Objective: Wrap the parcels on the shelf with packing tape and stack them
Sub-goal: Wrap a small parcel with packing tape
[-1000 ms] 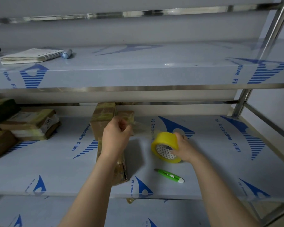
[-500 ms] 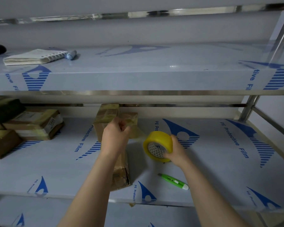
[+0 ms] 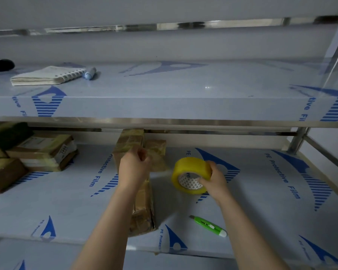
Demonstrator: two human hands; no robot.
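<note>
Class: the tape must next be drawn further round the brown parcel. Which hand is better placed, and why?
Right. The right hand grips the yellow tape roll, with a strip stretched across to the parcel. The left hand is busy holding the parcel where the strip ends.

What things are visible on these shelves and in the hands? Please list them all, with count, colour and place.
shelves: three, grey with blue print, one above another
parcel: one, brown, stands on the middle shelf, centre
back parcel: one, brown, just behind it
parcels: several, brown, piled at the middle shelf's left end
tape roll: one, yellow, held right of the parcel
cutter: one, green, middle shelf, near the front edge
notebook: one, white, upper shelf, left
marker: one, light blue, beside the notebook
black thing: one, upper shelf, far left; kind unclear
left hand: grips the parcel's top
right hand: holds the tape roll
</note>
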